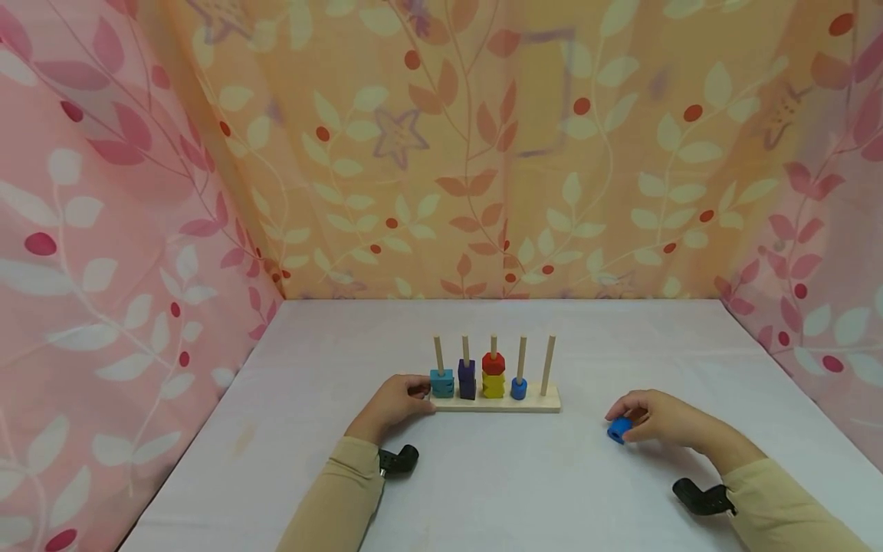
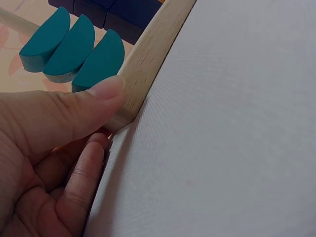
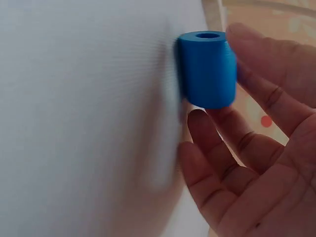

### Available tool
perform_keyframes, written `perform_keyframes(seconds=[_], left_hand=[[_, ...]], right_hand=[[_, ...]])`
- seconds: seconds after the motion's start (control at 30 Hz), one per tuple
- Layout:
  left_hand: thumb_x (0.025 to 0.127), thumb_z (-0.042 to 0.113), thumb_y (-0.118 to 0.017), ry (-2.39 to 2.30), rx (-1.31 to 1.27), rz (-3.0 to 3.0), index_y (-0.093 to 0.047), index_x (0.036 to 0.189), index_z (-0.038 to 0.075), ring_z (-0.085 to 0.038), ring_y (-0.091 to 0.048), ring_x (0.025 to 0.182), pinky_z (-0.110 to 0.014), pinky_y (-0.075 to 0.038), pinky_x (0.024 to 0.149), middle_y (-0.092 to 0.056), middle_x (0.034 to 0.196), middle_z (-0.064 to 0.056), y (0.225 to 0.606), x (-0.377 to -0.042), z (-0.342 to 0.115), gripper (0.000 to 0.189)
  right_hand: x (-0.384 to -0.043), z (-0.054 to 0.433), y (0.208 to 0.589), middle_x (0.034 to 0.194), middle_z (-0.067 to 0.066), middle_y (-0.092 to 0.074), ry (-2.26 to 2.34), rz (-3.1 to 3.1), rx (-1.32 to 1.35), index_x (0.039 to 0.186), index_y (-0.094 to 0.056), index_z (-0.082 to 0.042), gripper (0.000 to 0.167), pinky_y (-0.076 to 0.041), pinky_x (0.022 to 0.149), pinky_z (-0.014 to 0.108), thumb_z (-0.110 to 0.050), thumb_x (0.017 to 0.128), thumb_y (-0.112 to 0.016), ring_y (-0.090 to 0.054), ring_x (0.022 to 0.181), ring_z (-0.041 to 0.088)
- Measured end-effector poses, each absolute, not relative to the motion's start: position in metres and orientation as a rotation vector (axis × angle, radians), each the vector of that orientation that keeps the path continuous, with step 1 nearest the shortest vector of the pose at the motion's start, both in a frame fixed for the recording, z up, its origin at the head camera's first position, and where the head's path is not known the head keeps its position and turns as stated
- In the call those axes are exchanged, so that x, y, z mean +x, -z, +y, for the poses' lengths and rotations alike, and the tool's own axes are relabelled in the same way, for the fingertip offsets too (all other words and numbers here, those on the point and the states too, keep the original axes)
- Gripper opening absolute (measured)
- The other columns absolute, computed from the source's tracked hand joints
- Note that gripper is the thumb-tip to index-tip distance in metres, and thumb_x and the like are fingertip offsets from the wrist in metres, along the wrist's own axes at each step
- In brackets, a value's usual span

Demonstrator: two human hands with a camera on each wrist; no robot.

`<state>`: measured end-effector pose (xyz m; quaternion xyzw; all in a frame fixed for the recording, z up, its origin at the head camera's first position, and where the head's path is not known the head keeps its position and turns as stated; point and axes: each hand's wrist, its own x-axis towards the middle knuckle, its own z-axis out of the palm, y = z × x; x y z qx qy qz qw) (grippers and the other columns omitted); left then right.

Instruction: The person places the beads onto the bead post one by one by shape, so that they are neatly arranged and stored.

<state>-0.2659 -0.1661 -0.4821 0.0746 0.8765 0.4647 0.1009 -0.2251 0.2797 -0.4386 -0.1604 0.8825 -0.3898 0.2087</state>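
Note:
A wooden peg board [image 1: 500, 406] with several upright pegs stands on the table. My left hand [image 1: 393, 402] grips its left end; in the left wrist view the thumb [image 2: 108, 89] lies on the wood beside the teal blocks [image 2: 103, 57]. To the right of the board, my right hand [image 1: 669, 422] pinches a blue cylinder bead [image 3: 207, 71] with a hole through its middle, held low at the table surface. From left to right the pegs carry teal blocks, purple blocks [image 1: 467, 379], a red block [image 1: 493, 363] over yellow ones [image 1: 493, 386], and a blue bead [image 1: 519, 389].
The rightmost peg [image 1: 548, 364] is bare. A white cloth covers the table [image 1: 497, 491], with patterned curtains [image 1: 469, 153] behind it and on both sides. Black wrist cameras [image 1: 700, 497] sit at the sleeves.

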Motion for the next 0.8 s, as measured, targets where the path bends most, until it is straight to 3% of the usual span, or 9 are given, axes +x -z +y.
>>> perform_keyframes(seconds=[0.2,0.47,0.67,0.8], left_hand=[[0.071,0.019,-0.078,-1.381,0.209,2.587,-0.064,0.116,0.013,-0.014,-0.055,0.100,-0.038,-0.044,0.091,-0.062,0.112,-0.001,0.483,-0.265,-0.165,0.048],[0.071,0.020,-0.078,-1.361,0.251,2.603,-0.064,0.115,0.014,-0.014,-0.056,0.101,-0.038,-0.045,0.090,-0.062,0.112,-0.001,0.485,-0.268,-0.167,0.047],[0.071,0.020,-0.078,-1.354,0.245,2.606,-0.064,0.116,0.013,-0.014,-0.055,0.101,-0.039,-0.044,0.091,-0.062,0.113,-0.001,0.483,-0.268,-0.166,0.048],[0.070,0.019,-0.079,-1.369,0.226,2.600,-0.063,0.117,0.011,-0.014,-0.055,0.100,-0.038,-0.044,0.091,-0.063,0.111,-0.002,0.482,-0.267,-0.166,0.050]], right_hand=[[-0.223,0.279,0.448,0.100,0.004,-0.057,1.024,2.537,-0.470,0.099,-0.065,-0.013,0.030,-0.045,0.074,0.030,-0.020,0.073,-0.076,-0.049,0.088,0.022],[-0.226,0.271,0.449,0.083,-0.004,-0.053,0.839,2.697,-0.637,0.089,-0.061,-0.019,0.020,-0.041,0.063,0.023,-0.026,0.075,-0.074,-0.046,0.076,0.014],[-0.231,0.265,0.441,0.082,-0.004,-0.054,0.919,2.682,-0.692,0.092,-0.060,-0.016,0.020,-0.042,0.061,0.022,-0.027,0.079,-0.071,-0.047,0.074,0.010],[-0.238,0.259,0.428,0.093,0.002,-0.059,1.044,2.683,-0.674,0.105,-0.061,-0.010,0.030,-0.047,0.069,0.023,-0.024,0.080,-0.070,-0.052,0.081,0.013]])
